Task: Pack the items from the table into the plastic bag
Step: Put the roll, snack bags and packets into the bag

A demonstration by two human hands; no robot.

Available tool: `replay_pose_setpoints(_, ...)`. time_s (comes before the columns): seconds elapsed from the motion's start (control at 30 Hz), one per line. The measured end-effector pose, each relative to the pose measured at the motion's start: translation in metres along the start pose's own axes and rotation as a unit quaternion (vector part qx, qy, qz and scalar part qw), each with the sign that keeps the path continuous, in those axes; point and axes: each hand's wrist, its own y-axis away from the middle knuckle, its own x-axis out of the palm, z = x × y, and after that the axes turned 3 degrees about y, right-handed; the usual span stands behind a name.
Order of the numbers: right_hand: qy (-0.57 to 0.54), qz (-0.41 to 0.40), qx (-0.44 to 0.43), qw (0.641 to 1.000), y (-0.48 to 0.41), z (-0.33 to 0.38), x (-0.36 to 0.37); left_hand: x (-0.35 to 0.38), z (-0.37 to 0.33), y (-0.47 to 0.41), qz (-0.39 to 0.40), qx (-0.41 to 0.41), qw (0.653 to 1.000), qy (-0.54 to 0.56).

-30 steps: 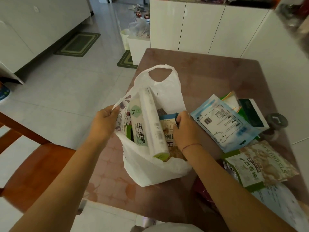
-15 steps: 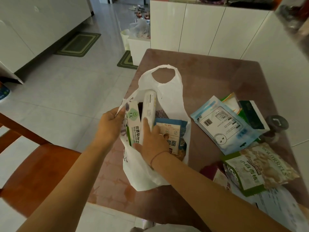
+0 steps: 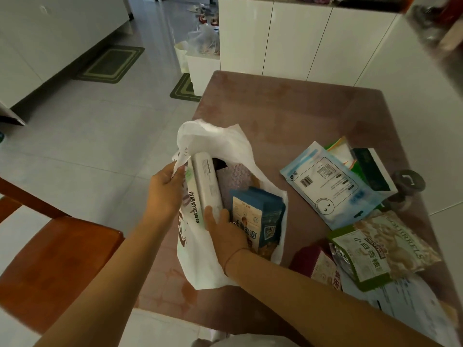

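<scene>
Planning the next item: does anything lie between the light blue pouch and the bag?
Nothing visible: only bare table separates the light blue pouch from the plastic bag, though the right hand, gripping a white roll, occupies its mouth.

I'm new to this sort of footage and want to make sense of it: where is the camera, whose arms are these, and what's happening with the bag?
There is no machine here. These are a person's two bare arms, filmed by one wide-angle camera worn on the head, looking forward and down. The left hand holds the rim of a white plastic bag that rests on a brown table. The right hand reaches inside and touches the lower end of a white roll; whether it grips it is unclear. A blue packet also sits in the bag. Lying on the table to the right are a light blue pouch, a nut packet and a dark red packet.
</scene>
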Motion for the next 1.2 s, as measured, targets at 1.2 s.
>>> replay_pose_setpoints(1.2,-0.437,-0.3,0.141,0.836,0.016,-0.167,-0.057,0.124,0.03,0.002,0.136,0.081,0.953,-0.257)
